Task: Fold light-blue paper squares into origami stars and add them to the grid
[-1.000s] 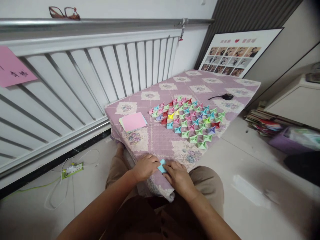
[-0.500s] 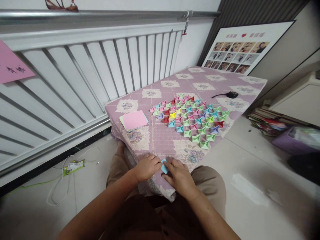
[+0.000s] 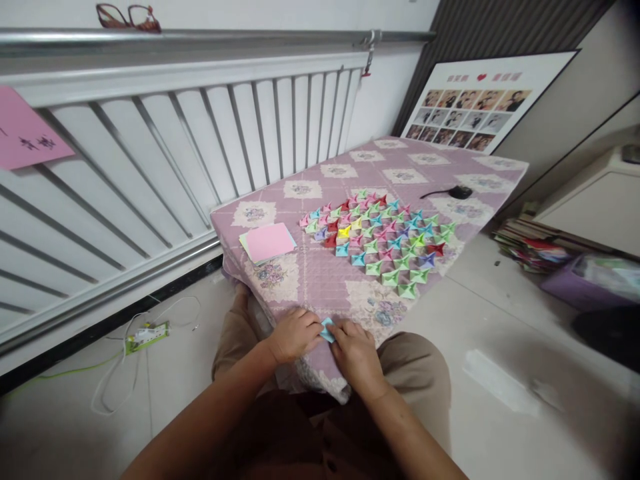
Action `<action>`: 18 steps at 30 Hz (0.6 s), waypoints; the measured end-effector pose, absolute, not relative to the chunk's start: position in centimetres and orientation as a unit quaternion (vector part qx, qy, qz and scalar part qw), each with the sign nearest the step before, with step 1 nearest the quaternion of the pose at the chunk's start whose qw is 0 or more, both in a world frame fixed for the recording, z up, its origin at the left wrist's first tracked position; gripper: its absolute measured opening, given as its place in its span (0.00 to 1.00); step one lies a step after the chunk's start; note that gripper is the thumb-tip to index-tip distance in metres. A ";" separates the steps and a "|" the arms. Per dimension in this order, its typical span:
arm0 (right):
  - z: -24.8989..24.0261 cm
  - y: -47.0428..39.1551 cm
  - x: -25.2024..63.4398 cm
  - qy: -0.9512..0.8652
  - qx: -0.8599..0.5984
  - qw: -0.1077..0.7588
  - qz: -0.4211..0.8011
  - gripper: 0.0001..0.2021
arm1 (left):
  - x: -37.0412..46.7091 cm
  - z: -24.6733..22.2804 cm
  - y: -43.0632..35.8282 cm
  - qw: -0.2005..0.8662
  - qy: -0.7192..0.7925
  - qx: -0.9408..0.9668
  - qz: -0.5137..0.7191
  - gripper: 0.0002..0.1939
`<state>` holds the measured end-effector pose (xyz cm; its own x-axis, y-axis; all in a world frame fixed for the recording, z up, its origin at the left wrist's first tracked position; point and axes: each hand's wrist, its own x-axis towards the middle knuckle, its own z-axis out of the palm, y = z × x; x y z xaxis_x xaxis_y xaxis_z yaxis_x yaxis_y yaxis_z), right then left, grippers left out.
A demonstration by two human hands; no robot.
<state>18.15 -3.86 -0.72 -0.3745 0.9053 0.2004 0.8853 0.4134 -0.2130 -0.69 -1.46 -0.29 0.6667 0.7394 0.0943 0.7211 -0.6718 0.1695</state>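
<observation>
A small folded piece of light-blue paper (image 3: 327, 329) lies at the near corner of the table, between my two hands. My left hand (image 3: 297, 335) is closed on its left side, fingers curled at the edge. From the right, my right hand (image 3: 354, 350) grips the opposite side with its fingers bent together. Further up the table, several folded paper stars (image 3: 385, 243) in green, blue, pink, red, yellow and purple stand in rows. A stack of square paper sheets (image 3: 271, 243), pink on top, rests at the table's left side.
A purple flowered cloth (image 3: 320, 283) covers the table. At its far right lies a black object with a cord (image 3: 460, 192). A white radiator (image 3: 200, 147) runs along the left wall, and a power strip (image 3: 147, 337) sits on the floor. A photo board (image 3: 465, 110) leans behind.
My right hand has shifted slightly, its thumb drawn in toward the fingers at the blue paper. My left hand stays nearly in place. The whole view has tilted up a little.
</observation>
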 end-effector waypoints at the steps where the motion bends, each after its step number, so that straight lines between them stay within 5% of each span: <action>1: -0.8 -3.9 18.1 -0.827 -0.542 0.145 0.034 0.14 | -0.5 -0.2 -1.5 0.062 0.409 0.907 0.084 0.11; 11: -0.5 -2.2 19.3 -0.830 -0.482 0.251 0.125 0.12 | 1.0 0.2 -1.5 0.072 0.483 0.866 0.111 0.11; 18: 2.5 -1.7 19.9 -0.756 -0.470 0.265 0.371 0.11 | 0.5 3.1 -1.1 0.280 0.509 0.796 0.170 0.11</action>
